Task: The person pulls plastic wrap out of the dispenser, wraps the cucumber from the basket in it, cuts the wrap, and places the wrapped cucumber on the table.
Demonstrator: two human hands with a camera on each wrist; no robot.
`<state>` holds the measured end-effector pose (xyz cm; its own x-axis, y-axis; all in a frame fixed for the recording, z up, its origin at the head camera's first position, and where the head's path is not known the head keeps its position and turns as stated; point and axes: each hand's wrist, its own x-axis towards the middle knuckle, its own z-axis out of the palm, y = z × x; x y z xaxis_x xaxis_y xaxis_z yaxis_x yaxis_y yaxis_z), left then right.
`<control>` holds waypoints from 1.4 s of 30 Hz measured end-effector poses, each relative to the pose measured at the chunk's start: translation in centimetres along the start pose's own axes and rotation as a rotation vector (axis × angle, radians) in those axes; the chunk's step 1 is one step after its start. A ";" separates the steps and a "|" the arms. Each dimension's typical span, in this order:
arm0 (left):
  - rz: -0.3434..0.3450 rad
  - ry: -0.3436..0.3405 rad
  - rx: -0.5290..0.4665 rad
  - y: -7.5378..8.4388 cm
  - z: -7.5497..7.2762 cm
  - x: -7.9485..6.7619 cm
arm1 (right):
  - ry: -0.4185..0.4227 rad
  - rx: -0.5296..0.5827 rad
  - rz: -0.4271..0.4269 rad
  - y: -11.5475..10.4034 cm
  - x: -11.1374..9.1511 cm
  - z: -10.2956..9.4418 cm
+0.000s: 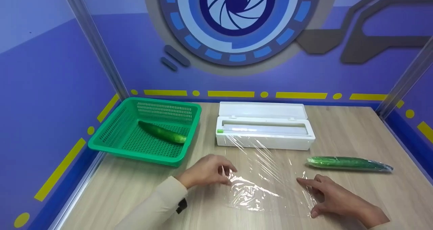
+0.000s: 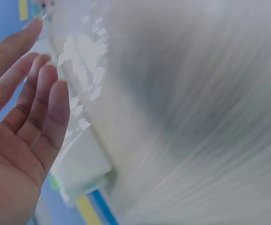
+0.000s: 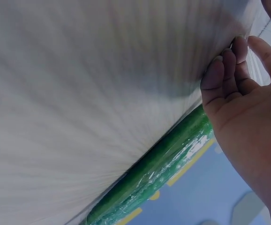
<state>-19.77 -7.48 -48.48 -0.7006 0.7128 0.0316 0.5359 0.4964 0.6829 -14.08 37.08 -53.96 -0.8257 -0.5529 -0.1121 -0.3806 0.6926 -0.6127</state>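
A sheet of clear plastic wrap (image 1: 252, 192) lies pulled out over the table from a white wrap dispenser box (image 1: 265, 142), whose lid stands up behind a roll. At the sheet's left edge is my left hand (image 1: 209, 170), its thumb and fingers apart in the left wrist view and the film by their tips. My right hand (image 1: 333, 196) touches the right edge, index finger stretched out and thumb well apart from it. Just beyond the right hand lies a wrapped cucumber (image 1: 348, 163), also seen in the right wrist view as a long green cucumber (image 3: 159, 161) under shiny film.
To the left stands a green plastic basket (image 1: 101, 148) with an unwrapped cucumber (image 1: 162, 132) in it. Purple-blue panels (image 1: 128, 54) with yellow marks enclose the wooden table (image 1: 372, 135) at the back and sides. A green slider (image 1: 220, 131) sits on the dispenser's left end.
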 end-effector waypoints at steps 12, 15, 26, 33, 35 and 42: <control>0.019 0.329 0.107 1.3 -6.0 -0.3 | 0.039 -0.047 -0.033 0.2 0.0 0.0; -0.017 0.387 0.147 1.0 -7.2 -0.2 | 0.040 -0.041 -0.046 0.3 -0.1 -0.1; -0.151 0.518 0.338 -2.2 -10.8 -1.1 | 0.001 -0.058 -0.017 0.1 0.4 -0.1; -0.210 0.505 0.363 -3.4 -12.4 -1.4 | 0.011 -0.076 -0.013 0.0 0.2 -0.1; -0.241 0.488 0.373 -3.8 -12.7 -1.4 | 0.004 -0.074 -0.005 -0.1 0.2 0.0; -0.357 0.409 0.404 -5.4 -13.9 -1.3 | -0.008 -0.088 0.002 -0.3 0.3 -0.1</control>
<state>-28.32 -18.02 -42.08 -0.9467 0.2650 0.1828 0.3166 0.8698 0.3784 -14.23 36.74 -53.72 -0.8232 -0.5550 -0.1197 -0.4146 0.7316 -0.5412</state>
